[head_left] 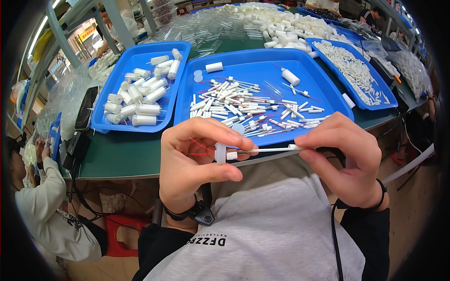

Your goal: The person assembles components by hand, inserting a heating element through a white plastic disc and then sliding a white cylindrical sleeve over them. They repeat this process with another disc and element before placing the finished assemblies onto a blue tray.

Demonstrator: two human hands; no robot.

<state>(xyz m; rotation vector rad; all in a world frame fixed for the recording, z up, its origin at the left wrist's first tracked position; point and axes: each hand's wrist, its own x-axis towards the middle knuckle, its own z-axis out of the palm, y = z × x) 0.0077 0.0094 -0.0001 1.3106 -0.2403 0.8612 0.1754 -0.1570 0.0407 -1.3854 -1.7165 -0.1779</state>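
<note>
Crowded green bench (122, 157), one skinny white rod (269, 150) held up sideways

From over here: middle blue tray (323, 77) with little white sticks (225, 96) in it, a tray of chunky cylinders (136, 93) left of it, a tray of small white pieces (347, 61) right of it, clear tubes (201, 30) behind it, a co-worker (47, 196) off past its left. Rod's just in front of that tray: left hand (185, 159) pinches the white cap (220, 153) at one end, right hand (354, 150) nips the other tip (293, 147).
</note>
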